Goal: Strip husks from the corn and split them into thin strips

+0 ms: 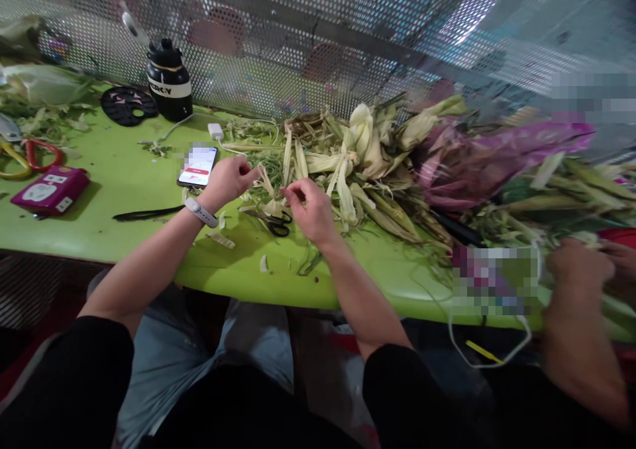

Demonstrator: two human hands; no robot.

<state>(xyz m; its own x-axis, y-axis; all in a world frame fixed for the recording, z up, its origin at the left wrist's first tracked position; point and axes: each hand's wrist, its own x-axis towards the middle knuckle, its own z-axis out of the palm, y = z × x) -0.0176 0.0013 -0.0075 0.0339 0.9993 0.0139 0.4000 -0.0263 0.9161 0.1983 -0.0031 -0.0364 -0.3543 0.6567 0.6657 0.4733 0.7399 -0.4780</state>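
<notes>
My left hand (229, 183), with a pale band on its wrist, is closed in a pinch, its fingertips on a thin strip of corn husk (267, 181). My right hand (312, 209) is curled beside it, thumb and fingers pressed together; whatever it pinches is too small to make out. Black-handled scissors (279, 224) lie on the green table (238, 283) just below and between the hands. A phone (197, 166) with a lit screen lies by my left hand. Behind my right hand spreads a heap of corn husks (342, 164).
A black bottle (169, 81), a black mask (128, 104), a magenta box (50, 192) and red-and-yellow-handled scissors (42, 155) are at the left. A purple bag (462, 161) lies on the husks. At the right, another person's hand (579, 263) works. A perforated metal panel (278, 38) closes the back.
</notes>
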